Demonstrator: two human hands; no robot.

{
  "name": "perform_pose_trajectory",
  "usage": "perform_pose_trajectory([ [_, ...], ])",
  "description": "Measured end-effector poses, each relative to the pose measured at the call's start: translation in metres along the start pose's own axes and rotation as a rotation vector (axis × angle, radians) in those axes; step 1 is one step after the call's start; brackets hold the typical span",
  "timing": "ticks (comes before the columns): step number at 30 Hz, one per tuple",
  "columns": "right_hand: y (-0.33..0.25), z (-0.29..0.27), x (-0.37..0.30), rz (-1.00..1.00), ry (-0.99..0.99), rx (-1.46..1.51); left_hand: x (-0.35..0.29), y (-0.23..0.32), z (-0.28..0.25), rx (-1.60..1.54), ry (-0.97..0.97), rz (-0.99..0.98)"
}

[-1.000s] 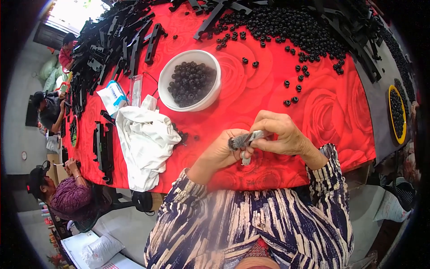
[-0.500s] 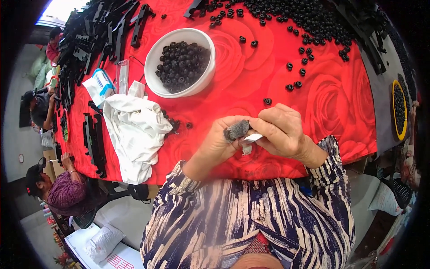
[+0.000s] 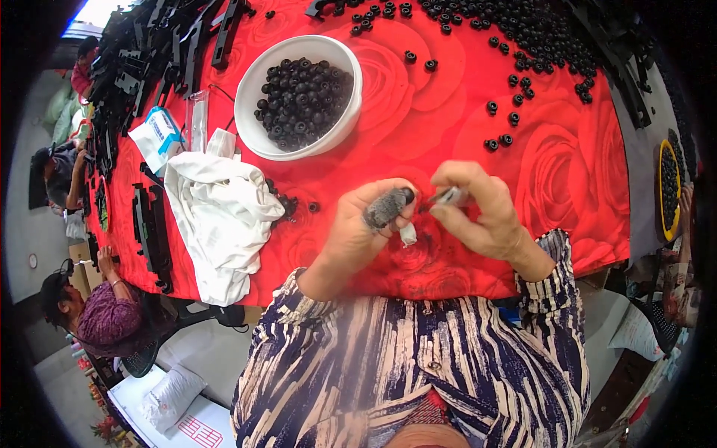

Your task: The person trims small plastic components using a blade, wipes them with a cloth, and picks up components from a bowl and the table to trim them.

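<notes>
My left hand is closed around a short grey, fuzzy-looking roll. A small round black part shows at the roll's upper end. Below it, a white wrapped piece shows by the same hand's fingertips. Just to the right, my right hand pinches a small, thin, pale flat piece, blurred and pointing toward the left hand. A narrow gap separates the two hands, both above the red tablecloth.
A white bowl of black beads stands beyond the hands. A white cloth lies left, near a blue-and-white packet. Long black plastic parts pile at far left; loose black beads spread far right. A person sits at left.
My hands have come apart, the right one drawing its flat piece away from the grey roll. The roll is turned more upright, and the black part at its end now shows.
</notes>
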State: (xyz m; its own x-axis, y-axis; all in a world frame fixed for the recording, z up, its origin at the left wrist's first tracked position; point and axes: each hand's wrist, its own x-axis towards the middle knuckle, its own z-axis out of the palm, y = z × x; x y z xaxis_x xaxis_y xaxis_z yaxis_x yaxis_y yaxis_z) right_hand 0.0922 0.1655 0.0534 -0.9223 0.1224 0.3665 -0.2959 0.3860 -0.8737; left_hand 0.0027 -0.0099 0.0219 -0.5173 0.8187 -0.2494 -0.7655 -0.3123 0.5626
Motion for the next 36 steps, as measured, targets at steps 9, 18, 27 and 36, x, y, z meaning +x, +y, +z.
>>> perform_pose_trajectory([
  [9,0.012,-0.005,0.004,0.251,-0.159,0.253,0.001,-0.001,-0.001,0.091,-0.096,0.029],
  [18,0.008,-0.006,0.005,0.330,-0.167,0.202,0.000,-0.001,-0.004,0.108,-0.116,0.037],
  [27,0.013,-0.002,0.004,0.226,-0.138,0.154,0.000,-0.001,-0.007,0.133,-0.104,0.024],
  [36,0.018,-0.004,0.004,0.223,-0.159,0.151,0.000,-0.003,-0.005,0.109,-0.060,-0.014],
])
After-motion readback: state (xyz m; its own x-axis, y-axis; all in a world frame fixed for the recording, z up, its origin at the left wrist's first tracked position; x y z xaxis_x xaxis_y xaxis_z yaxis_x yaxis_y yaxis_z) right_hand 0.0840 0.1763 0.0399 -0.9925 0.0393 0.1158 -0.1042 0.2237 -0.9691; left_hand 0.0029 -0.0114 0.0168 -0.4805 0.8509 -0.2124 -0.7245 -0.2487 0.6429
